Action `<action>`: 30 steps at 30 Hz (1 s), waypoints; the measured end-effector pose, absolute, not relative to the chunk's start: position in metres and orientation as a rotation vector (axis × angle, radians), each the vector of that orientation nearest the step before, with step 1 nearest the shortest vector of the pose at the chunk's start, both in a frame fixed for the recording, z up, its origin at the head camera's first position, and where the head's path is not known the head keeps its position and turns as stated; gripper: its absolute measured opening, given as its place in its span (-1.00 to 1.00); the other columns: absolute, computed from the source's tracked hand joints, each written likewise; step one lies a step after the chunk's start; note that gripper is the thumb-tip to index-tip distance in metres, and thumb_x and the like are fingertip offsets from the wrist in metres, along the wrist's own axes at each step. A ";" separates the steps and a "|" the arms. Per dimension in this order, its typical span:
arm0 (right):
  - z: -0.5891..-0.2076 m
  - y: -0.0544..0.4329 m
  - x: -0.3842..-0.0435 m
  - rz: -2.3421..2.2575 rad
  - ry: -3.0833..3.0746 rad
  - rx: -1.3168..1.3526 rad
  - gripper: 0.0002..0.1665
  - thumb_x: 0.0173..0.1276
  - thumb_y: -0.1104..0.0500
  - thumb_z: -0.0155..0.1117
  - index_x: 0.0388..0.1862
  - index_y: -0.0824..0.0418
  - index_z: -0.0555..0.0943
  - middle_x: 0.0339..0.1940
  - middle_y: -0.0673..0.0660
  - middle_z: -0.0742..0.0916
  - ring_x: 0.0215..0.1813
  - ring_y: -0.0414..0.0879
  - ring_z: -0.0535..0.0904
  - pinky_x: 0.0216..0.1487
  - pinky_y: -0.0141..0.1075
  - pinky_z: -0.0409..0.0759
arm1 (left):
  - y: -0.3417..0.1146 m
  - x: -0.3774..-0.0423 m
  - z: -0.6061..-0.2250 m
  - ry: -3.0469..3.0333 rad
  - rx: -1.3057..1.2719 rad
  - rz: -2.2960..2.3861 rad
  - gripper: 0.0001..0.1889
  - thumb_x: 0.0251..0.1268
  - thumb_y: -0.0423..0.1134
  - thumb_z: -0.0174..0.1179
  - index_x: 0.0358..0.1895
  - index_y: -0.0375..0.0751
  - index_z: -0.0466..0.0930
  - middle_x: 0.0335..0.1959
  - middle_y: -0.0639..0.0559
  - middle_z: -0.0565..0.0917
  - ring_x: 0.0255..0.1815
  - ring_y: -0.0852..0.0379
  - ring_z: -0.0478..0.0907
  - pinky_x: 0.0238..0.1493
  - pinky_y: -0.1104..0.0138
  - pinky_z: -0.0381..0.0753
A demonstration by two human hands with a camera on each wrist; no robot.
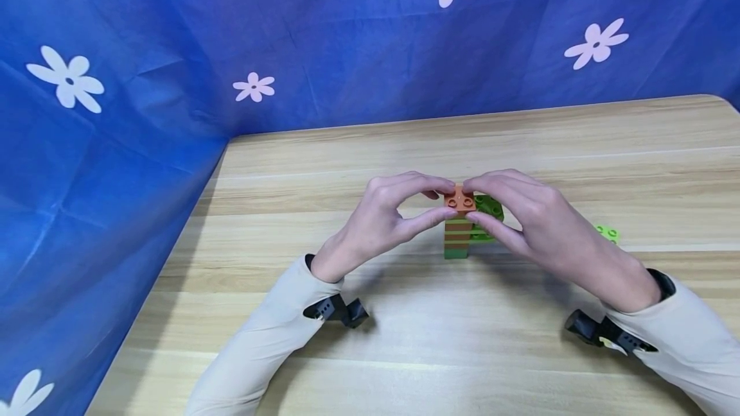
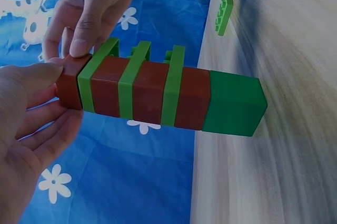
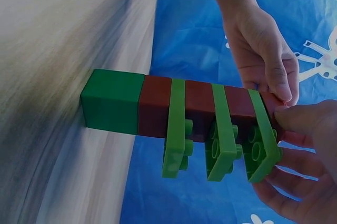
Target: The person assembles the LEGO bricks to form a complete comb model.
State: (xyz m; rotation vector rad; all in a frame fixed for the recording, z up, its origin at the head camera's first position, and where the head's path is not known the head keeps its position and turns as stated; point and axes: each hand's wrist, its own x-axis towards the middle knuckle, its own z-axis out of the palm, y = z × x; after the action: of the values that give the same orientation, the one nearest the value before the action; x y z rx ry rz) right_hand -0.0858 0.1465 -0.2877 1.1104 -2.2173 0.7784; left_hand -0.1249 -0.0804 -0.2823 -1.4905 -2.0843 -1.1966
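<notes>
A tower of toy bricks (image 1: 458, 230) stands on the wooden table (image 1: 405, 339): a dark green base brick (image 2: 234, 104), then brown bricks (image 2: 147, 92) alternating with thin light green plates (image 3: 176, 129), which jut out to one side. My left hand (image 1: 381, 217) and right hand (image 1: 520, 214) meet over it, both pinching the top brown brick (image 1: 460, 199) between thumb and fingers. In the wrist views the tower (image 3: 179, 111) appears sideways, with fingertips closed round its top end (image 2: 71, 79).
A loose light green plate (image 1: 607, 233) lies on the table just right of my right hand, also visible as a green plate (image 2: 224, 13) in the left wrist view. A blue cloth with white flowers (image 1: 115, 114) hangs behind and to the left of the table.
</notes>
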 end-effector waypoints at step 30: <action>-0.294 0.146 -0.088 0.838 -2.176 1.086 -0.49 0.48 -0.10 0.05 0.05 0.31 0.60 -0.05 0.15 0.74 0.02 0.02 0.65 0.01 -0.17 0.64 | -0.079 -0.123 -0.285 -2.083 -1.440 -1.174 -0.72 0.08 -0.40 0.40 -0.11 -0.39 0.67 -0.20 -0.13 0.75 -0.20 0.13 0.68 -0.08 0.46 0.62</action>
State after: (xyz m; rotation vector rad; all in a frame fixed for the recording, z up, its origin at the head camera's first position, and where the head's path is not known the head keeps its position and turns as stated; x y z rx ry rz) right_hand -0.0883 0.1462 -0.2945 1.0860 -2.1759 0.8382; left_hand -0.1231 -0.0794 -0.2853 -1.4395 -2.0825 -1.1735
